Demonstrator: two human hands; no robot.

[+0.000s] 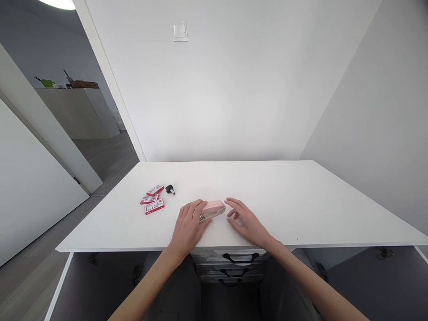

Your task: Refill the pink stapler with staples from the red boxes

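Note:
A pink stapler (214, 206) lies near the front of the white tabletop, pointing to the right. My left hand (189, 223) is wrapped over its left end, with the thumb along the near side, so that end is hidden. Just past the stapler's right end is my right hand (245, 223), its fingers apart and curved toward the stapler, holding nothing. Three small red-and-white boxes (154, 206) lie to the left of my left hand. Beside them is a small black object with a metal tip (170, 189), perhaps a staple remover; its kind is unclear.
The white tabletop (284, 191) meets a wall with a light switch (180, 31). Below its front edge are drawers with black handles (240, 258) and cabinet openings on both sides. A doorway at the left shows another room with a cabinet (73, 113).

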